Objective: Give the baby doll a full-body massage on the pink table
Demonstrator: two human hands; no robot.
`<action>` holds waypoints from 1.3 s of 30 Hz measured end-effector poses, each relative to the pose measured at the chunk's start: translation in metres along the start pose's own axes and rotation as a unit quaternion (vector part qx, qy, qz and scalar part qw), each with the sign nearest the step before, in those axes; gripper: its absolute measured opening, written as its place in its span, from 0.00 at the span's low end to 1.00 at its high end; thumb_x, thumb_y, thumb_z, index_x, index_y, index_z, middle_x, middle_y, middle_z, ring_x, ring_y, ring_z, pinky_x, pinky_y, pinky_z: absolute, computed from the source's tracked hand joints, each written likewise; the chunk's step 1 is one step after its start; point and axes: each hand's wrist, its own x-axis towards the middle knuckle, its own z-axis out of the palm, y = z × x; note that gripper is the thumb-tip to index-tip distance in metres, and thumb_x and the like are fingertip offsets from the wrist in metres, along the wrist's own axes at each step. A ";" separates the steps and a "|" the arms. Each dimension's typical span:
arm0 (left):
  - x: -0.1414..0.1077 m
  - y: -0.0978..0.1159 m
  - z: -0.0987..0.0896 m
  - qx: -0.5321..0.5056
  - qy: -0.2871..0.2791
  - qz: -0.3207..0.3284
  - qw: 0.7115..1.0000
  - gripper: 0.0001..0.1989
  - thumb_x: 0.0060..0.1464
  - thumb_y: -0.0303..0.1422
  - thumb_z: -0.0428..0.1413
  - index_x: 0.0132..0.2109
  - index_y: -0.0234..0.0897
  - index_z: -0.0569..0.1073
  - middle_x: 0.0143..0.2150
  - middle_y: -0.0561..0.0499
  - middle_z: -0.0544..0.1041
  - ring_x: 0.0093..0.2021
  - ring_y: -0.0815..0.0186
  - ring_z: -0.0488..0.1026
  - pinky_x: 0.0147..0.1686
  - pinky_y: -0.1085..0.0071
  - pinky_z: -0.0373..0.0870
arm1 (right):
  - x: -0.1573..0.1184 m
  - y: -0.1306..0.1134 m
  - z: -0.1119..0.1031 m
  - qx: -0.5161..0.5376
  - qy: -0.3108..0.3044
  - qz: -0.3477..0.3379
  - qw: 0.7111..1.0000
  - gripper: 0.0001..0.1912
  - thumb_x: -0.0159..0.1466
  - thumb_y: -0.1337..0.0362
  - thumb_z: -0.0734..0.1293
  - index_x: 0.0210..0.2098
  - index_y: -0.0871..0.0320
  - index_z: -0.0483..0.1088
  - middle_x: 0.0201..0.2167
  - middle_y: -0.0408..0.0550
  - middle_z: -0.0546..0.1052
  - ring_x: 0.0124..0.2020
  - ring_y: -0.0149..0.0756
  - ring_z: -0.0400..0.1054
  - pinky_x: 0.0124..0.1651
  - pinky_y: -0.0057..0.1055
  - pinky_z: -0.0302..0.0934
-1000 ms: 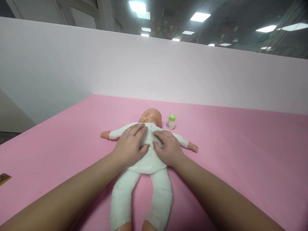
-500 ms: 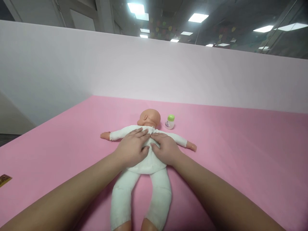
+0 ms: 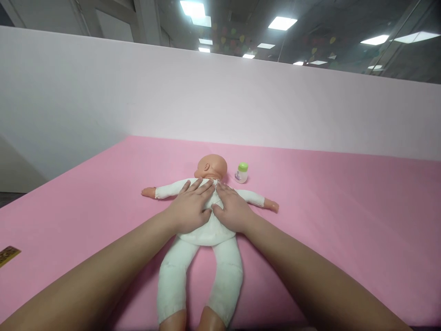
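Note:
A baby doll with a white cloth body lies face down, its head turned to the left and its arms stretched out sideways. My left hand rests flat on the left side of its back, fingers spread toward the shoulder. On the right side of the back lies my right hand, also flat, its fingers pointing up toward the neck. Both thumbs point inward, close to the middle of the back. Just right of the doll's head stands a small clear bottle with a green cap.
The doll lies on a pink padded surface, with a white wall along its far side. A small yellow and dark label lies at the left edge. Ceiling lights show above the wall.
Both hands have slid slightly up the doll's back, and the fingers have spread a little wider. The whole view has shifted slightly.

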 end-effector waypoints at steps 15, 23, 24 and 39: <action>-0.003 -0.004 0.009 -0.047 0.093 -0.048 0.993 0.43 0.64 0.43 0.53 0.78 0.28 0.51 0.80 0.37 0.49 0.79 0.52 0.48 0.76 0.48 0.45 | -0.005 0.001 -0.001 0.013 0.068 -0.022 0.997 0.32 0.71 0.56 0.65 0.70 0.66 0.66 0.72 0.63 0.64 0.75 0.52 0.55 0.77 0.50 0.49; -0.002 -0.004 0.009 -0.054 0.073 -0.036 0.995 0.41 0.65 0.42 0.51 0.79 0.31 0.52 0.80 0.41 0.49 0.79 0.51 0.50 0.73 0.52 0.57 | -0.003 0.004 -0.001 0.010 0.025 -0.015 1.000 0.31 0.73 0.56 0.64 0.72 0.57 0.64 0.78 0.57 0.53 0.79 0.54 0.44 0.78 0.54 0.43; -0.001 -0.003 0.008 -0.051 0.068 -0.030 0.996 0.40 0.65 0.41 0.51 0.79 0.31 0.52 0.80 0.41 0.49 0.79 0.50 0.49 0.74 0.52 0.56 | -0.002 0.005 0.000 0.010 0.018 -0.016 1.000 0.31 0.73 0.56 0.64 0.73 0.56 0.63 0.78 0.55 0.51 0.79 0.54 0.42 0.78 0.54 0.41; 0.001 -0.001 0.006 -0.016 0.051 -0.001 0.999 0.36 0.64 0.36 0.53 0.77 0.37 0.60 0.81 0.41 0.44 0.80 0.45 0.42 0.75 0.47 0.48 | -0.002 0.004 0.004 0.037 0.055 -0.025 0.997 0.22 0.69 0.61 0.66 0.61 0.51 0.76 0.75 0.50 0.60 0.77 0.54 0.49 0.76 0.56 0.47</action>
